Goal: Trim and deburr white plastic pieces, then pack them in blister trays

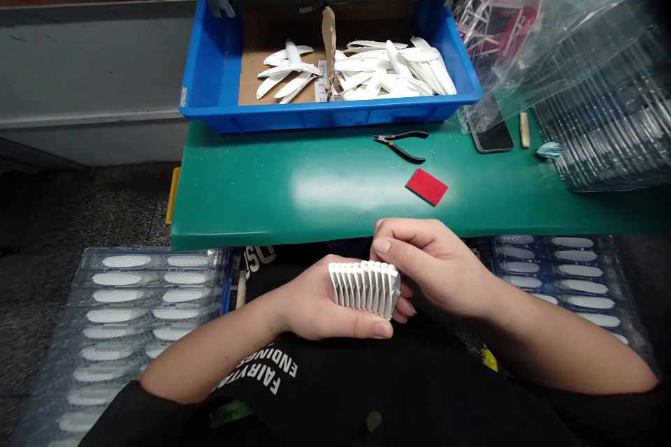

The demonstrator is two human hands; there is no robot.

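Now, left hand [317,307]: cups stack of white blades [365,286] from below, squaring it.
Right hand [437,267]: pinches the stack's far end, steadying it.

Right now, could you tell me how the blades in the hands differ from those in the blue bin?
The held blades are packed in a neat, aligned stack; the bin blades lie loose and crisscrossed. The held blades are gripped between left hand and right hand; the bin blades rest in the blue bin on the table. Both sets are white.

White blade stack [365,286], edge-up, mid-air
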